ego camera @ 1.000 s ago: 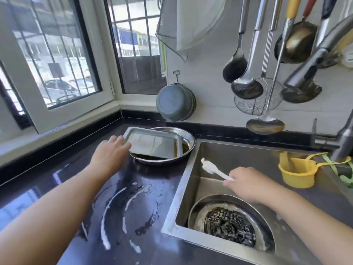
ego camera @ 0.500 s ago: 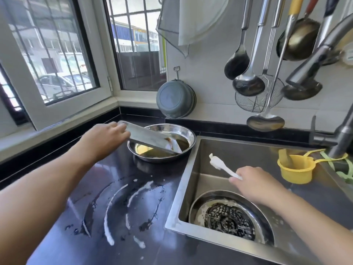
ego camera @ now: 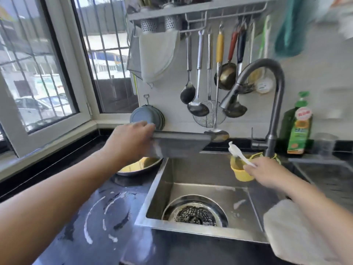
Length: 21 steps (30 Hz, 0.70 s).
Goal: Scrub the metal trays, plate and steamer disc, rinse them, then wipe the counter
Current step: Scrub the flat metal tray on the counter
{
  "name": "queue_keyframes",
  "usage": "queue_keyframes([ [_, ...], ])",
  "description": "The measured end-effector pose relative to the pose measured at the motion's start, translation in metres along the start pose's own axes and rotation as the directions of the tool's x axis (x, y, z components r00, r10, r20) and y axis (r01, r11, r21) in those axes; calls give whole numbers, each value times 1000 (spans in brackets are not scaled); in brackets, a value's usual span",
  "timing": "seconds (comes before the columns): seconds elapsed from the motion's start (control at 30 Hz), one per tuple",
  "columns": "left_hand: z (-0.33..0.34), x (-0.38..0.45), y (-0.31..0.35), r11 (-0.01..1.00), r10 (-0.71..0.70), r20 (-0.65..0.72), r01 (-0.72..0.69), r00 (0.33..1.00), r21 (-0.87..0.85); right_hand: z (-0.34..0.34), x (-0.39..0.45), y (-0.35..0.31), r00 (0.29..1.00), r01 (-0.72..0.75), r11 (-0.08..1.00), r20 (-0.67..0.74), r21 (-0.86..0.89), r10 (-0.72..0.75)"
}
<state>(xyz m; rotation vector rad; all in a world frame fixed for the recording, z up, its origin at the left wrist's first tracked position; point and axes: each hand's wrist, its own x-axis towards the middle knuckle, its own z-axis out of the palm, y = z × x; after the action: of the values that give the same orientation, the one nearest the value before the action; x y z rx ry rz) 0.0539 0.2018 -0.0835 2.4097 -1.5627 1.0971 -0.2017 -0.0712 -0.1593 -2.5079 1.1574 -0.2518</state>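
Note:
My left hand (ego camera: 131,138) grips one end of a rectangular metal tray (ego camera: 181,144) and holds it in the air, tilted, over the left rim of the sink (ego camera: 200,175). Below it on the dark counter (ego camera: 91,226) sits a round metal plate (ego camera: 141,166) with yellowish liquid in it. My right hand (ego camera: 267,173) holds a white brush (ego camera: 238,153) by its handle, bristle end up, above the sink's back right. A round metal piece lies around the drain (ego camera: 194,213) on the sink floor.
A yellow cup (ego camera: 240,172) stands at the sink's back beside the tap (ego camera: 271,104). Ladles and a strainer (ego camera: 209,113) hang on the wall behind. A green detergent bottle (ego camera: 299,129) stands at the right. Soapy streaks mark the counter. A white cloth (ego camera: 292,232) lies at the sink's right front.
My left hand has lifted the rectangular tray off the round plate and carried it up and right over the sink edge. My right hand with the brush has risen toward the yellow cup.

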Motion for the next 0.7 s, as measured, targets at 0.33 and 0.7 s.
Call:
queue_keyframes([
  [0.33,103,10,110,-20,-341,621,655,706,-756,15,14,61,989,-144,989,33,46,142],
  [0.7,228,1,144,-618,-278,856,602,435,-506,26,164,46,923,-161,975,-326,152,203],
])
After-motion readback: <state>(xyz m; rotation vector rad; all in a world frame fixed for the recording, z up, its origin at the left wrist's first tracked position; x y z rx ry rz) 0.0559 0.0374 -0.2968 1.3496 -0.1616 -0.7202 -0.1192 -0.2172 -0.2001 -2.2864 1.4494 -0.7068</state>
